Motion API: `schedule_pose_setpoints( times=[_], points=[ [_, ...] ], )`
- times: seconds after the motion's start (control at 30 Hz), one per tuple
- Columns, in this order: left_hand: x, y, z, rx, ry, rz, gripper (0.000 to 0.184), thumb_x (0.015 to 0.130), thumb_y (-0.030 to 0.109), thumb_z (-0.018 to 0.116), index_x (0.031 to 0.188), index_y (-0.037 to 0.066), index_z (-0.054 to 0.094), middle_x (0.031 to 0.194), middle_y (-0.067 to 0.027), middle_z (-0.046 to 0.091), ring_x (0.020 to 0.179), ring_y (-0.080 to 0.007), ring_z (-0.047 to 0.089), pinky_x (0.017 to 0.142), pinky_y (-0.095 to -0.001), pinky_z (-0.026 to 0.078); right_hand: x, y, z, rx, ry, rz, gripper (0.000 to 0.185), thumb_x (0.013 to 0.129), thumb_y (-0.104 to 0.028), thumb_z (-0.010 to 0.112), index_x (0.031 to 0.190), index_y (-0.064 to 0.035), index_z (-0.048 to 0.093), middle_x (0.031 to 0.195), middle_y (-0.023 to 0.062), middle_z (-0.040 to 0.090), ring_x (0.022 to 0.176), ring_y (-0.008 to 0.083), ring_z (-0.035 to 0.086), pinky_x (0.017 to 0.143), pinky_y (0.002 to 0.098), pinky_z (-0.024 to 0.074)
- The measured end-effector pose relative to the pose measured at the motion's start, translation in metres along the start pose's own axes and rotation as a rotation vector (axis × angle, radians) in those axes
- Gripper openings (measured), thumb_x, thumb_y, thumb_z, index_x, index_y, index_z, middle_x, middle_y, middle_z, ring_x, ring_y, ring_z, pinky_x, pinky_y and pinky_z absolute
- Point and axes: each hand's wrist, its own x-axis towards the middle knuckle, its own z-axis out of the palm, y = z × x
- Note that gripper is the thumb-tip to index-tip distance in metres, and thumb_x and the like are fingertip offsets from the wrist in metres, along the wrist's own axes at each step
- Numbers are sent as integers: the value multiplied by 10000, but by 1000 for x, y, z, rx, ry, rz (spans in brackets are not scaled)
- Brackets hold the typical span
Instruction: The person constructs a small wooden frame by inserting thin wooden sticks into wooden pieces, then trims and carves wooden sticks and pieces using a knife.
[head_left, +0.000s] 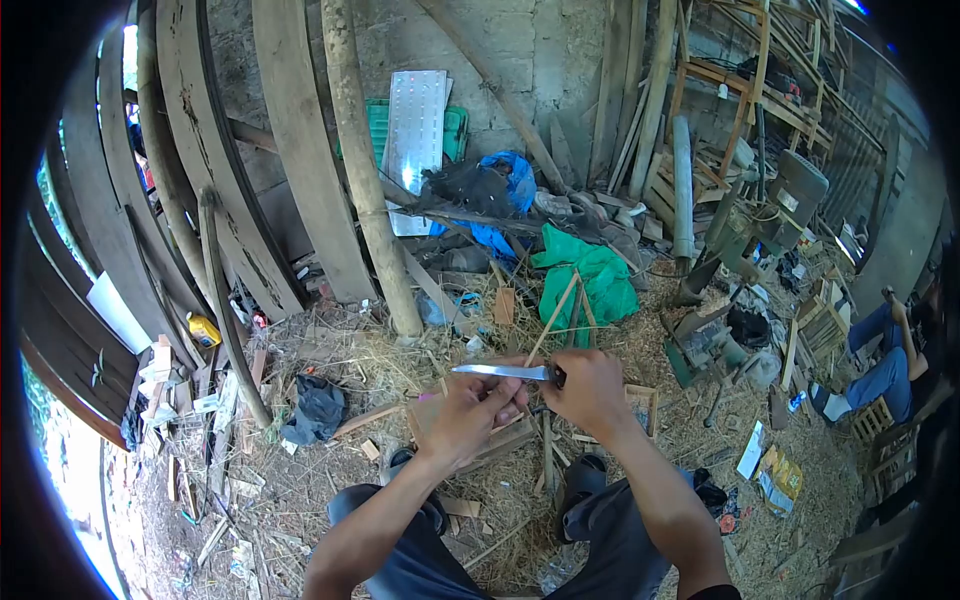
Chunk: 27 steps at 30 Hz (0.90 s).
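Observation:
My right hand [585,388] is closed around the dark handle of a knife [500,371]. Its bright blade points left and lies across the fingertips of my left hand [468,418]. Those fingers are curled together, pinching the lower end of a thin wooden stick [553,318]. The stick slants up and away to the right, passing behind the blade. Just where blade and stick meet is partly covered by my fingers. Below my hands, pieces of board [500,445] lie between my feet.
A green plastic bag [590,285] lies ahead, beside a small wood block [504,306]. A black plastic bag [316,408] is on the left. A wooden post [372,180] stands in front. Machinery [725,235] stands to the right, near another person's legs [880,375]. Straw and scraps cover the ground.

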Motion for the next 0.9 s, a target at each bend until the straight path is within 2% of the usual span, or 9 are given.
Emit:
schedule_pose_setpoints(
  times=[0.13,0.27,0.43,0.5,0.6,0.73,0.8,0.87,0.9],
  points=[
    [-4,-5,11,-161,-7,-26,173,962,144,554,1069,11,580,804,-19,550,599,-53,390,525,-196,318,2,7,11,-47,73,-9,141,713,-186,717,686,-87,621,637,92,627,612,303,636,541,398,487],
    [1,-9,9,-228,1,-92,175,963,137,548,1083,12,574,794,-14,523,593,-51,373,520,-196,310,8,15,12,-219,91,135,50,735,-133,630,696,-102,626,688,100,665,617,298,660,552,411,514],
    [3,-5,9,-435,-52,-132,236,972,107,509,1183,3,537,800,-17,477,596,-43,363,514,-186,303,18,43,14,-341,171,209,77,769,-140,616,713,-98,650,677,125,662,618,308,664,553,415,522],
    [-4,-3,12,-411,-57,-171,246,975,97,494,1199,0,526,801,-19,470,592,-46,360,514,-182,305,27,72,-1,-494,185,457,95,775,-172,635,761,-96,690,656,137,657,594,318,658,558,419,525],
    [-2,3,8,-427,-79,-227,266,979,76,472,1231,-4,501,803,-24,463,583,-53,352,514,-176,311,20,74,-5,-519,263,513,103,751,-169,670,807,-96,715,680,143,663,605,317,659,569,421,522],
    [4,-3,4,-501,-47,-193,299,978,94,501,1271,33,496,811,-3,471,593,-44,359,516,-170,312,12,39,2,-191,206,417,56,729,-139,687,766,-98,698,725,142,672,659,308,667,583,420,518],
    [6,-7,3,-499,-71,-212,289,978,95,501,1262,38,502,810,-3,471,588,-44,355,513,-172,307,7,21,10,-59,168,63,19,722,-101,677,720,-88,663,713,128,666,639,309,660,573,420,512],
    [7,-6,5,-494,-106,-235,279,978,97,501,1252,42,508,810,-3,471,583,-45,351,509,-174,301,5,14,15,-85,144,34,39,723,-112,673,709,-89,646,685,121,657,612,312,653,570,419,513],
    [3,-4,8,-512,-96,-247,187,980,89,490,1155,25,501,801,-10,454,576,-47,339,502,-180,298,3,14,16,-111,115,3,60,724,-124,670,697,-89,629,656,114,647,585,315,646,567,418,514]
  ],
)
